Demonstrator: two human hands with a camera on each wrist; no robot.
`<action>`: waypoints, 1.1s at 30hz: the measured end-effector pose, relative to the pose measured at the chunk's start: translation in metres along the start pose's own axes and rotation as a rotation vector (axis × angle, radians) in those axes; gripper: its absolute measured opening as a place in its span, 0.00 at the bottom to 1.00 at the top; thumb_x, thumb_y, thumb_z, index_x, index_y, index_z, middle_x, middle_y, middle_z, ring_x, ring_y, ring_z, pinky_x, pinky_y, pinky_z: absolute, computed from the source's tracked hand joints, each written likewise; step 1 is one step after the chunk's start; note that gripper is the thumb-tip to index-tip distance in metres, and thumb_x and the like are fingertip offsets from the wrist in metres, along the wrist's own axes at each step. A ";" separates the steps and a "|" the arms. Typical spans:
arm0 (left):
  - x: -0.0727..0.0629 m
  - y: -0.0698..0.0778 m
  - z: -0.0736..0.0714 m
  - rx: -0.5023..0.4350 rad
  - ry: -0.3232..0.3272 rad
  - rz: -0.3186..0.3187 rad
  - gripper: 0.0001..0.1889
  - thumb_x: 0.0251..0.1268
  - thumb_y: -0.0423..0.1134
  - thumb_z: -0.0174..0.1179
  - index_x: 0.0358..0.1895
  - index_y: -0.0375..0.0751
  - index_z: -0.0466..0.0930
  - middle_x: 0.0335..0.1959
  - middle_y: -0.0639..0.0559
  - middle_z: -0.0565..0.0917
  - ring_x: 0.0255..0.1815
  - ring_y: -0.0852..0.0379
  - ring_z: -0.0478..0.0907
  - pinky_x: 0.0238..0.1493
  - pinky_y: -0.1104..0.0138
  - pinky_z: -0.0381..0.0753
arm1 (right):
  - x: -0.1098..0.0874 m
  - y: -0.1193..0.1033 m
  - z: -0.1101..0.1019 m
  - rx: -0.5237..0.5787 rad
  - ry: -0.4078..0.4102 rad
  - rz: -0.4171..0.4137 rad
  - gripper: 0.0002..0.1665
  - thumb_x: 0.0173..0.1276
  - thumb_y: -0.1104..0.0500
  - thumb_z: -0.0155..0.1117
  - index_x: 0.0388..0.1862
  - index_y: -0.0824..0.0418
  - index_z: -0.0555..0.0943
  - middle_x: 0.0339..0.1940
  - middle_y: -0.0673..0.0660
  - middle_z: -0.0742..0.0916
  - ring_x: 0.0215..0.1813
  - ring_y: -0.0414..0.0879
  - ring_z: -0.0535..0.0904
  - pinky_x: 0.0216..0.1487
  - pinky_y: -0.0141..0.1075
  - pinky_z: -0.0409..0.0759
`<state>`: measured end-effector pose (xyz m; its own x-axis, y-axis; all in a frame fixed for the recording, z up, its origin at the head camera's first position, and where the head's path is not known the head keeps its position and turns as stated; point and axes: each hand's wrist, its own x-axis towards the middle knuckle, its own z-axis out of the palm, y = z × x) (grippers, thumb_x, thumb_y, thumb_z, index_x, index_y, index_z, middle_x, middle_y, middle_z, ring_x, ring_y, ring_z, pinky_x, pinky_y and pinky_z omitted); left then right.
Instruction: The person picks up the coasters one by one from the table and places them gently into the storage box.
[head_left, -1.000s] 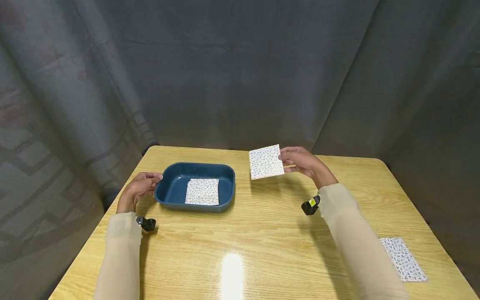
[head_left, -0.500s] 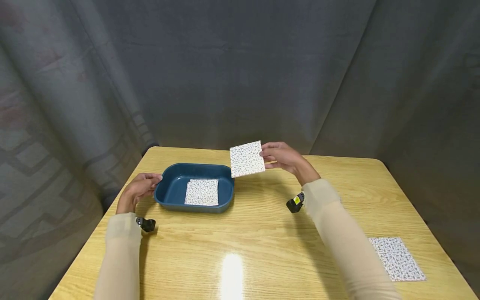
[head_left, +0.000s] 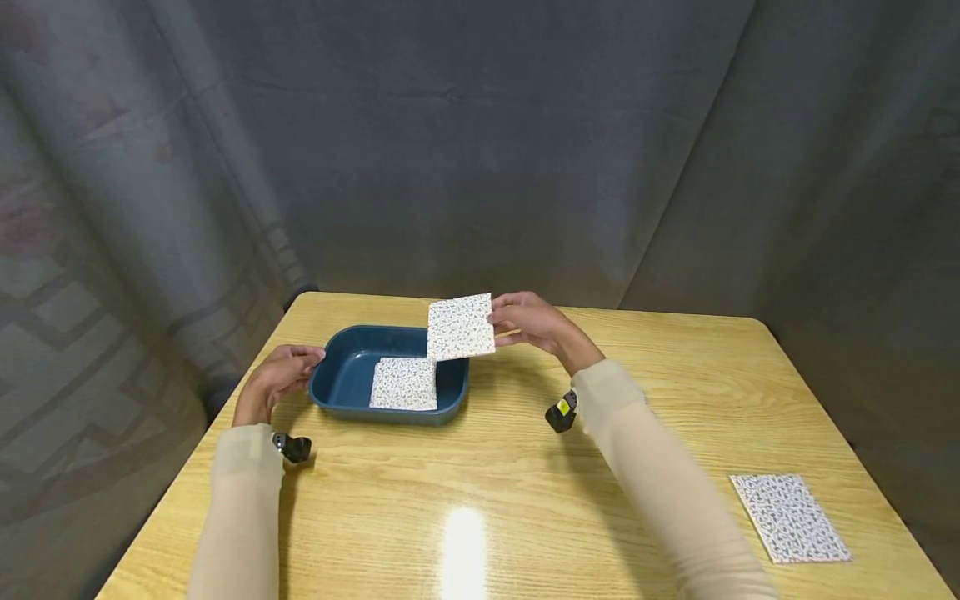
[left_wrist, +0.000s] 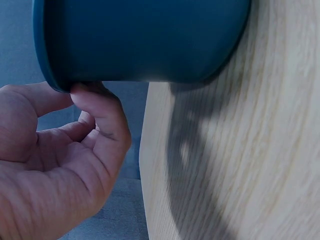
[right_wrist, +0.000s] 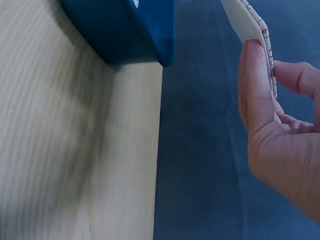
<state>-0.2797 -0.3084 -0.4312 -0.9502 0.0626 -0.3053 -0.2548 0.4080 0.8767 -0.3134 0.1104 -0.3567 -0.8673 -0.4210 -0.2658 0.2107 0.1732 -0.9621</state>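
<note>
At the left rim of a dark blue rectangular tub, my left hand pinches the edge; the left wrist view shows thumb and finger meeting on the rim. Inside the tub lies a white square with a small dark print. My right hand pinches a similar thin, stiff printed square by its right edge, thumb on one face and fingers on the other. That square is raised and tilted, overlapping the tub's back right corner in the head view. Its underside is plain and pale in the right wrist view.
Another printed square lies flat at the right front of the wooden table. A small patterned bit shows beside the right sleeve, mostly hidden. Dark grey curtains hang behind the table and at both sides.
My right hand has carried the printed square leftward from beside the tub to over its right end. The left hand and the tub have stayed in place.
</note>
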 end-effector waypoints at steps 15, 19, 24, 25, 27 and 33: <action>-0.002 0.001 0.001 -0.014 -0.008 0.011 0.22 0.81 0.37 0.45 0.65 0.19 0.65 0.31 0.56 0.73 0.30 0.65 0.73 0.35 0.71 0.78 | 0.019 0.012 0.046 -0.026 -0.062 0.036 0.19 0.73 0.67 0.57 0.60 0.72 0.70 0.45 0.60 0.79 0.42 0.48 0.80 0.56 0.46 0.81; -0.001 0.001 0.002 -0.026 -0.011 0.016 0.23 0.80 0.37 0.45 0.65 0.19 0.64 0.29 0.57 0.73 0.30 0.66 0.74 0.36 0.71 0.78 | 0.024 0.015 0.059 -0.037 -0.076 0.061 0.18 0.72 0.67 0.58 0.58 0.71 0.71 0.42 0.60 0.80 0.41 0.48 0.81 0.48 0.40 0.84; 0.000 0.001 0.004 -0.033 -0.009 0.016 0.23 0.80 0.37 0.45 0.66 0.19 0.64 0.29 0.59 0.74 0.30 0.67 0.75 0.37 0.71 0.79 | 0.028 0.017 0.071 -0.039 -0.078 0.081 0.15 0.72 0.68 0.58 0.56 0.71 0.72 0.39 0.59 0.80 0.39 0.47 0.81 0.45 0.38 0.85; -0.001 0.001 0.004 -0.029 -0.010 0.018 0.23 0.80 0.37 0.45 0.66 0.19 0.64 0.29 0.58 0.74 0.30 0.67 0.75 0.37 0.71 0.79 | 0.028 0.018 0.073 -0.042 -0.080 0.083 0.14 0.73 0.68 0.58 0.54 0.70 0.73 0.39 0.59 0.80 0.39 0.47 0.82 0.44 0.38 0.85; -0.001 0.001 0.005 -0.024 -0.011 0.020 0.23 0.81 0.38 0.45 0.66 0.19 0.64 0.30 0.58 0.75 0.31 0.66 0.75 0.38 0.71 0.79 | 0.028 0.019 0.076 -0.044 -0.085 0.086 0.12 0.73 0.69 0.57 0.53 0.71 0.73 0.39 0.59 0.80 0.38 0.47 0.82 0.44 0.38 0.85; -0.001 0.002 0.006 -0.021 -0.023 0.027 0.23 0.81 0.37 0.45 0.66 0.19 0.64 0.32 0.56 0.75 0.31 0.65 0.75 0.37 0.71 0.79 | 0.029 0.022 0.083 -0.035 -0.094 0.091 0.15 0.73 0.70 0.57 0.56 0.72 0.72 0.42 0.60 0.79 0.39 0.48 0.81 0.44 0.39 0.85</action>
<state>-0.2786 -0.3023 -0.4316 -0.9525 0.0950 -0.2895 -0.2327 0.3863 0.8926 -0.2961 0.0280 -0.3904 -0.7989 -0.4835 -0.3578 0.2689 0.2450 -0.9315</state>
